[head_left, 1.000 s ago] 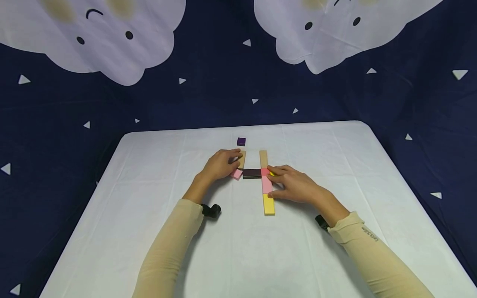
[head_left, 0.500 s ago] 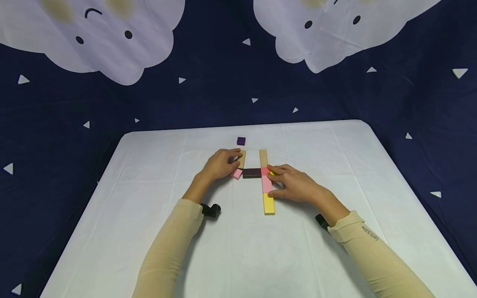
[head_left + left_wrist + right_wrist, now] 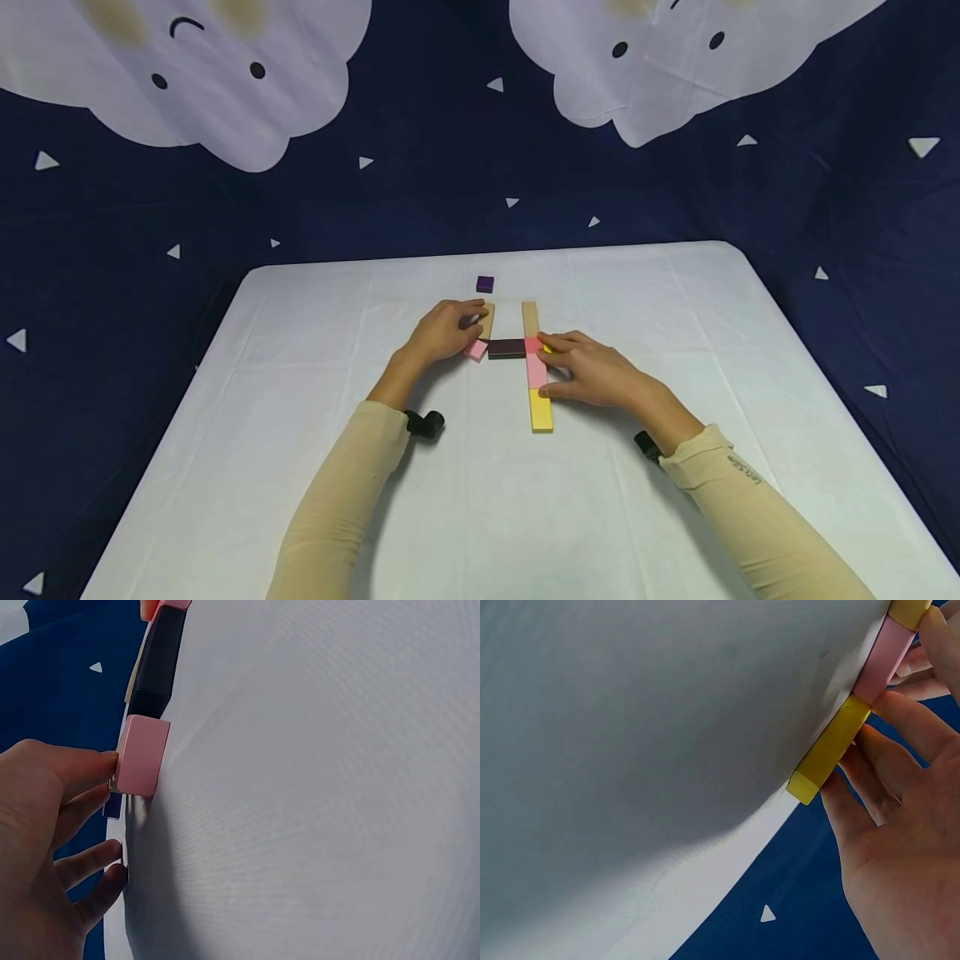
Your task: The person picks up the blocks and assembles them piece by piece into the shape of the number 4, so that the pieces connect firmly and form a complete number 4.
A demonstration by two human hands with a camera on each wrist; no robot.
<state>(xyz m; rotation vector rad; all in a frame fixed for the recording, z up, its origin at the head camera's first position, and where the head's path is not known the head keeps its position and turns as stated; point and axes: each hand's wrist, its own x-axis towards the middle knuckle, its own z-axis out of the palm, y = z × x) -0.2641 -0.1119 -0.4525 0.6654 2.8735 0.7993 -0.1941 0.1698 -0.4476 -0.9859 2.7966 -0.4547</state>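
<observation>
Flat coloured blocks lie joined edge to edge on the white table. My left hand [image 3: 446,327] reaches in from the left, thumb and forefinger tips at a tilted pink block [image 3: 142,755] and the tan block [image 3: 488,320] behind it. A dark brown block [image 3: 507,349] links these to a column: tan block [image 3: 530,319], pink block [image 3: 537,372], yellow block [image 3: 541,412]. My right hand [image 3: 596,371] has its thumb where pink meets yellow, forefinger near the column's upper pink part. Its other fingers lie along a second yellow block [image 3: 829,750], mostly covered by the hand in the head view.
A small purple block [image 3: 485,284] sits apart, beyond the tan blocks. The table [image 3: 480,517] reaches back to a dark blue cloth [image 3: 420,208] with white clouds and triangles. Black wrist cameras [image 3: 426,425] hang close over the tabletop by both cream sleeves.
</observation>
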